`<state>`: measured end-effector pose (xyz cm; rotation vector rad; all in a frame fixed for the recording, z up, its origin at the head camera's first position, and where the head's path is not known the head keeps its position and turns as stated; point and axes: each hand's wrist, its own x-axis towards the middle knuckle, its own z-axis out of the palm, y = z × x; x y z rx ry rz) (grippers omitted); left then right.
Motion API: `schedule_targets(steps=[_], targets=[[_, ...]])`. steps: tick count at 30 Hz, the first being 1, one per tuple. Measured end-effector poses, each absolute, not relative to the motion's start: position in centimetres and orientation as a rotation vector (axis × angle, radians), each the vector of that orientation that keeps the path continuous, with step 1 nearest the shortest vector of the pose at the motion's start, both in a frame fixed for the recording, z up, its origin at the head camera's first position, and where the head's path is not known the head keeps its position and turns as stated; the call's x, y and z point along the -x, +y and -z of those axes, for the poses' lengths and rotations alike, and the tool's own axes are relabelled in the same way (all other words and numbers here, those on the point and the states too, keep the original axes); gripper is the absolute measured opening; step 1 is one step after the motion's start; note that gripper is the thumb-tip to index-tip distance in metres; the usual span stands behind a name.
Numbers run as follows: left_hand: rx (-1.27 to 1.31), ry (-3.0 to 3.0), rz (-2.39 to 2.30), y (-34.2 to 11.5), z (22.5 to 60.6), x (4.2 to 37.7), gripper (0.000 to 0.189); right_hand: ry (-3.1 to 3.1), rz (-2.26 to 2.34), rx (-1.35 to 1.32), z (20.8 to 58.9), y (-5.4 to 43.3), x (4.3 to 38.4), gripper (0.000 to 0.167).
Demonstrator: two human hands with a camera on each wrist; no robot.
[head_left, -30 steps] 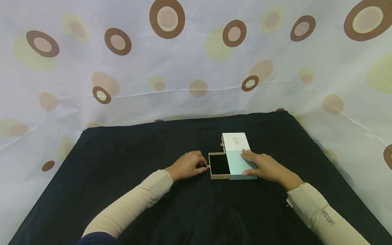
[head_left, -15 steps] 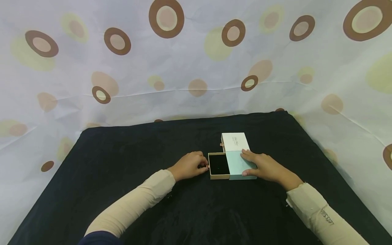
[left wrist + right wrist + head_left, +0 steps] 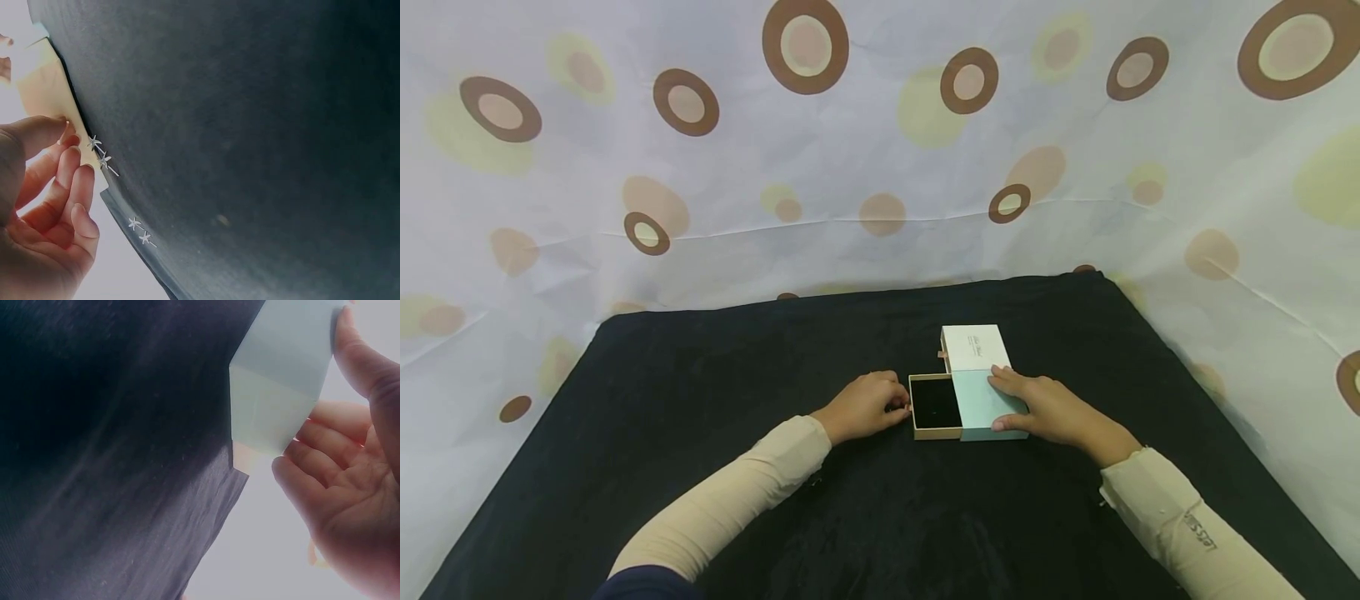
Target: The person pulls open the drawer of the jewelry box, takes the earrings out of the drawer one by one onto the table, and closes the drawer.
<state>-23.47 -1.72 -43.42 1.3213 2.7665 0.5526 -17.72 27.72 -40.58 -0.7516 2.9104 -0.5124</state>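
Note:
In the head view a mint box sleeve (image 3: 978,398) lies on the black cloth, a black-lined drawer (image 3: 937,402) pulled partly out to its left. My left hand (image 3: 867,407) pinches the small pull tab at the drawer's left end between thumb and finger; the left wrist view shows this pinch beside the drawer's tan side (image 3: 47,87). Flat across the sleeve rests my right hand (image 3: 1051,408), its thumb along the near edge and its fingers extended over the top. Close up, the right wrist view has the pale mint sleeve (image 3: 275,394) between thumb and fingers.
Adjoining the mint sleeve at the back is a white box top (image 3: 976,346) with printed lettering and a pink tab. Several tiny star-shaped studs (image 3: 105,161) lie on the cloth near my left wrist. A patterned curtain (image 3: 850,150) hangs behind the table.
My left fingers have closed in slightly on the tab over the last second. The drawer, the sleeve and my right hand look the same.

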Motion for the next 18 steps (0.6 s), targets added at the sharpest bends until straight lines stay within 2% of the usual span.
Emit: schedule_targets(steps=[18], targets=[[-1.335, 2.747, -0.533, -1.40, 43.24, 23.78, 0.015, 2.906, 0.504, 0.742, 40.34, 27.65, 17.78, 0.074]])
